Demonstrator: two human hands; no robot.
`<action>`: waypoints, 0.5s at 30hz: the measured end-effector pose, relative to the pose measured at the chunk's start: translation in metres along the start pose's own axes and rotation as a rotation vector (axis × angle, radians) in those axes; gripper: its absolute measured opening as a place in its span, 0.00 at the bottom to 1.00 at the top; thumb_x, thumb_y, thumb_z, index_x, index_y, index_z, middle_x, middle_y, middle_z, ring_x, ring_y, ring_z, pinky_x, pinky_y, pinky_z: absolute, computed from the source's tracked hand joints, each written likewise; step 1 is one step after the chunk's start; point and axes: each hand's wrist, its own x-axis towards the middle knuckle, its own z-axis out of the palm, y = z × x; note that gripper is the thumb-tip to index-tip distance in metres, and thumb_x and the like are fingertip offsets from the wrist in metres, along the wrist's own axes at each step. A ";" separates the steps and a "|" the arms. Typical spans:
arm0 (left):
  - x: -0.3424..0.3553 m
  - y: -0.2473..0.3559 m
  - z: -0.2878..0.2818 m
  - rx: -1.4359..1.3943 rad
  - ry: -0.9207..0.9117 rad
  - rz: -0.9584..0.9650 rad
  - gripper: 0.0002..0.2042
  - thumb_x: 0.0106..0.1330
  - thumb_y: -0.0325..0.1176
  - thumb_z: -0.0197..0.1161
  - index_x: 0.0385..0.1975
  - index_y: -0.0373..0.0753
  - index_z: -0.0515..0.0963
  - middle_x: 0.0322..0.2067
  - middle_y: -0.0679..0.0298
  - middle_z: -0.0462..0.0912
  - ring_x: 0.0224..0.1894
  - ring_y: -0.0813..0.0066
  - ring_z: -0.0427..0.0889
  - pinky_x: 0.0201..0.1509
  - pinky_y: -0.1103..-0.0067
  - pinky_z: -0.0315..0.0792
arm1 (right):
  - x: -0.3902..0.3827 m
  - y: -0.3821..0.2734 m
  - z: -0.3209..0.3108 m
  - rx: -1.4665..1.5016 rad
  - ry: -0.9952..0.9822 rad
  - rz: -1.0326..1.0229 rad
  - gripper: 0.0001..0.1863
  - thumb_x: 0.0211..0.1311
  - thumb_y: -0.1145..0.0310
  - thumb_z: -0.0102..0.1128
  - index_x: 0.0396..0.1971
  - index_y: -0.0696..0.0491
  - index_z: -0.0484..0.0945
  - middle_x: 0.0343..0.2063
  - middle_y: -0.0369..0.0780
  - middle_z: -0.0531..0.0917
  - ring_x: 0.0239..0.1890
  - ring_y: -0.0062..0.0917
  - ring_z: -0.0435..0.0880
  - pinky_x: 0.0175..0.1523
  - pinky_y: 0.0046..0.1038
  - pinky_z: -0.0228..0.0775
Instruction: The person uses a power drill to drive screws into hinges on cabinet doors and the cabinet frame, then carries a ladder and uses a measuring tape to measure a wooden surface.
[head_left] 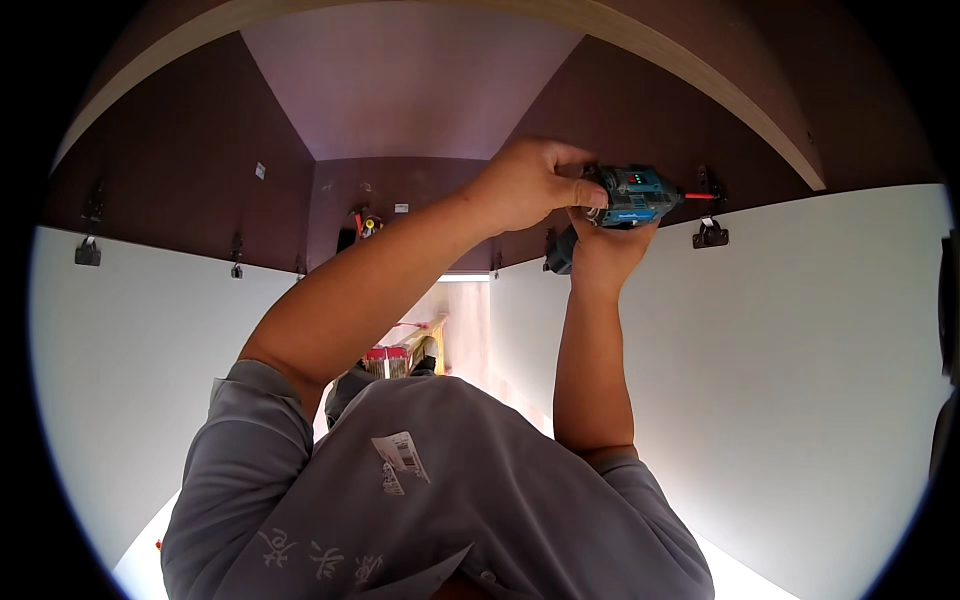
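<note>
A teal and black cordless drill (633,198) is held level, its long red bit (697,196) pointing right at a dark metal hinge fitting (709,232) on the brown cabinet panel; whether the tip touches it I cannot tell. My left hand (542,185) grips the back of the drill's body, thumb and fingers over it. My right hand (607,252) is wrapped round the drill from below, at its handle, with the black battery end showing beside it.
More hinges (88,250) line the brown panels (180,120) and white doors (800,360). A curved wooden edge (690,50) arches above. Further back lie small tools (368,225). Below, a red and yellow stepladder (390,358) shows beside a shoe (431,354).
</note>
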 end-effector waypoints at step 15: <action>-0.001 0.024 0.000 -0.013 -0.059 -0.012 0.22 0.66 0.45 0.71 0.46 0.29 0.83 0.35 0.60 0.87 0.38 0.75 0.82 0.47 0.77 0.76 | -0.001 -0.029 0.008 0.086 -0.028 -0.047 0.30 0.44 0.86 0.73 0.50 0.60 0.72 0.44 0.41 0.81 0.45 0.26 0.84 0.53 0.28 0.80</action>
